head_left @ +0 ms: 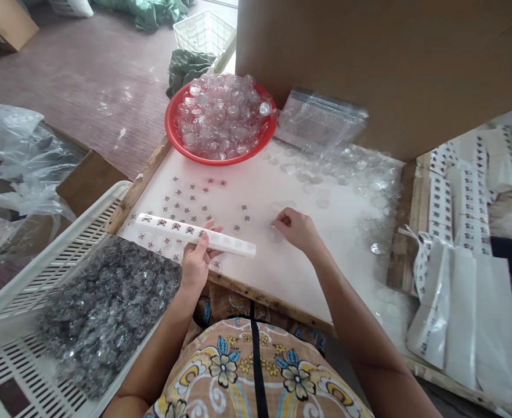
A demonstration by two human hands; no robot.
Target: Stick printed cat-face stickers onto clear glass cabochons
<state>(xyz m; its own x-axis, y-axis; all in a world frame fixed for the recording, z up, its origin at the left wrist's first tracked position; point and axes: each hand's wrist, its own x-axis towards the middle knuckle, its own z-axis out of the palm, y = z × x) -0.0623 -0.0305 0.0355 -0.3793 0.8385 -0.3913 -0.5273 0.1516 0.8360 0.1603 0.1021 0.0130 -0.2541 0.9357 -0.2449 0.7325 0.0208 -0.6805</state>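
White worktop (291,290) with a wooden edge spreads before the person, and a broad brown cardboard panel (369,58) stands along its far right side. At the left, a slatted white basket (64,239) holds a dense heap of dark, glinting pieces (112,307). A red basin (171,125) sits at the far left corner, piled high with clear round pieces (225,116); just beside it, against the cardboard, lies a clear plastic packet (317,125). Printed white strips (439,203) are bundled at the right. Near the front edge, the left hand (197,261) grasps a folded white strip (173,227) between thumb and fingers, its row of dark prints facing up. The right hand (297,228) has thumb and forefinger pinched together over a faint clear disc (277,235); whether anything sits between the fingertips is too small to tell. Clear discs (323,200) scatter across the far and right parts, while tiny dark-printed pieces (193,187) lie spaced out around the strip's left portion.
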